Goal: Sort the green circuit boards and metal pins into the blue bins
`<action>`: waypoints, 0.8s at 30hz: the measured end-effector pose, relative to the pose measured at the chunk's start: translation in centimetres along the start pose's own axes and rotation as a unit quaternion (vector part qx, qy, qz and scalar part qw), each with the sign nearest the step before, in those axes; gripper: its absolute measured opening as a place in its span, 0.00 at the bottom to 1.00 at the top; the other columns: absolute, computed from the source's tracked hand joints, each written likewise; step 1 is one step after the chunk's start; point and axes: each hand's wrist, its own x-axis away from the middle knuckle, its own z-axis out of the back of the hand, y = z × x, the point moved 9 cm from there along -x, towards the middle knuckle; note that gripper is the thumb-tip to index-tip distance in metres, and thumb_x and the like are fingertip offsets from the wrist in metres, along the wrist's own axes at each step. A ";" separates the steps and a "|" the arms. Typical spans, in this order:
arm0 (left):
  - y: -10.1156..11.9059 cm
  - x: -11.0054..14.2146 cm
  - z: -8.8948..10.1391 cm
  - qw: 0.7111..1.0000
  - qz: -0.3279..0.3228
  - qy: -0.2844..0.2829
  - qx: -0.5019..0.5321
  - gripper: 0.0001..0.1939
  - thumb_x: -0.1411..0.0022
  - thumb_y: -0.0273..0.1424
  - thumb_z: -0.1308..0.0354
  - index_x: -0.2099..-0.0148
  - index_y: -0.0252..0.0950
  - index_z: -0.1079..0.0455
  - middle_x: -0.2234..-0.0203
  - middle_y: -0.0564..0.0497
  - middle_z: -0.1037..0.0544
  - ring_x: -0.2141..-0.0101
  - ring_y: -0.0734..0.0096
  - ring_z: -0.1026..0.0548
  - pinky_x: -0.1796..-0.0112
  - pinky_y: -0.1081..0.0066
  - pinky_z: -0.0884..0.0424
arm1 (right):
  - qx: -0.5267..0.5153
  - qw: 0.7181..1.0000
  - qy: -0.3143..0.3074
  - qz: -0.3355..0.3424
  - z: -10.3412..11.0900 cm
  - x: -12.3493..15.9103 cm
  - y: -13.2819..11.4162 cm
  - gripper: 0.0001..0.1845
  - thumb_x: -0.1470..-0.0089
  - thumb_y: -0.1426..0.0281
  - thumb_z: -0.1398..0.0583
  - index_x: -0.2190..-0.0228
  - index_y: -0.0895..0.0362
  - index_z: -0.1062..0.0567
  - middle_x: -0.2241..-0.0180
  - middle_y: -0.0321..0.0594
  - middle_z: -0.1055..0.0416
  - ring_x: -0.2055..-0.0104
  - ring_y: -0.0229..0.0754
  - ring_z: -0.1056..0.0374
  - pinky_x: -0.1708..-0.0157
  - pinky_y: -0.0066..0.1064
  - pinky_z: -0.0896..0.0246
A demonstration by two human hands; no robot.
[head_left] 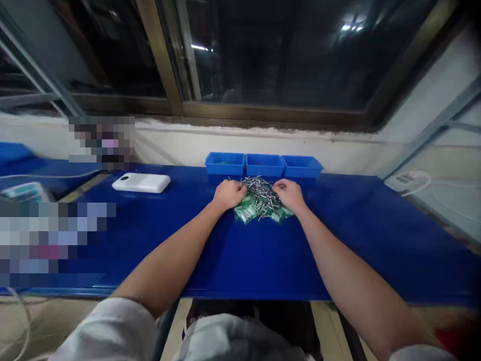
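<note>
Head: blue bins (264, 169) behind metal pile (263, 194)

I can't tell whether my fingers (241, 189) grip any metal pieces (263, 193); they are too small. Blocky patches (56, 238) hide whatever lies at far left, my view's left edge cuts off a blue bin (13, 150), and reflections (352, 27) in the window (278, 65) blur.

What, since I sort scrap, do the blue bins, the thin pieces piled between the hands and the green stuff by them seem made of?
Blue bins: probably moulded plastic, low sheen, from even colour, thin rims.
Thin pieces: likely bright metal, from their silvery glints.
Green stuff: perhaps glossy plastic film, given pale highlights.
</note>
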 end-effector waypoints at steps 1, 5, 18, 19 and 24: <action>0.0 0.0 0.0 1.000 0.002 -0.001 0.001 0.25 0.38 0.42 0.61 0.72 0.37 0.27 0.74 0.46 0.23 0.68 0.63 0.26 0.70 0.69 0.39 | -0.003 1.000 -0.003 -0.002 -0.1 -0.1 0.1 0.08 0.58 0.67 0.41 0.73 0.56 0.24 0.74 0.36 0.26 0.70 0.39 0.31 0.67 0.29 0.41; -0.1 -0.1 0.2 1.000 0.016 -0.003 0.006 0.23 0.38 0.41 0.59 0.72 0.37 0.27 0.74 0.46 0.23 0.69 0.64 0.27 0.70 0.69 0.39 | -0.005 1.000 -0.012 -0.011 -0.3 -0.2 0.2 0.08 0.58 0.67 0.41 0.73 0.55 0.24 0.74 0.36 0.26 0.69 0.40 0.31 0.67 0.30 0.40; -0.2 -0.1 0.2 0.999 0.016 0.004 0.029 0.21 0.39 0.41 0.57 0.75 0.37 0.28 0.77 0.47 0.25 0.71 0.64 0.28 0.72 0.69 0.39 | 0.003 0.999 -0.023 -0.022 -0.3 -0.1 -0.2 0.08 0.58 0.67 0.42 0.74 0.55 0.23 0.73 0.37 0.26 0.69 0.40 0.32 0.67 0.31 0.41; -0.2 -0.1 0.3 0.999 0.015 0.005 0.029 0.21 0.39 0.41 0.57 0.75 0.37 0.28 0.77 0.47 0.25 0.71 0.64 0.28 0.72 0.69 0.39 | 0.003 0.999 -0.023 -0.022 -0.3 -0.1 -0.2 0.08 0.58 0.67 0.42 0.74 0.55 0.23 0.73 0.37 0.26 0.69 0.40 0.32 0.67 0.31 0.41; -0.1 0.0 0.4 1.000 0.011 0.001 0.027 0.22 0.39 0.41 0.57 0.74 0.37 0.27 0.77 0.47 0.25 0.71 0.63 0.28 0.72 0.69 0.39 | 0.010 0.999 -0.030 -0.019 -0.2 0.0 -0.5 0.08 0.57 0.68 0.42 0.74 0.55 0.23 0.73 0.38 0.25 0.68 0.40 0.32 0.65 0.31 0.40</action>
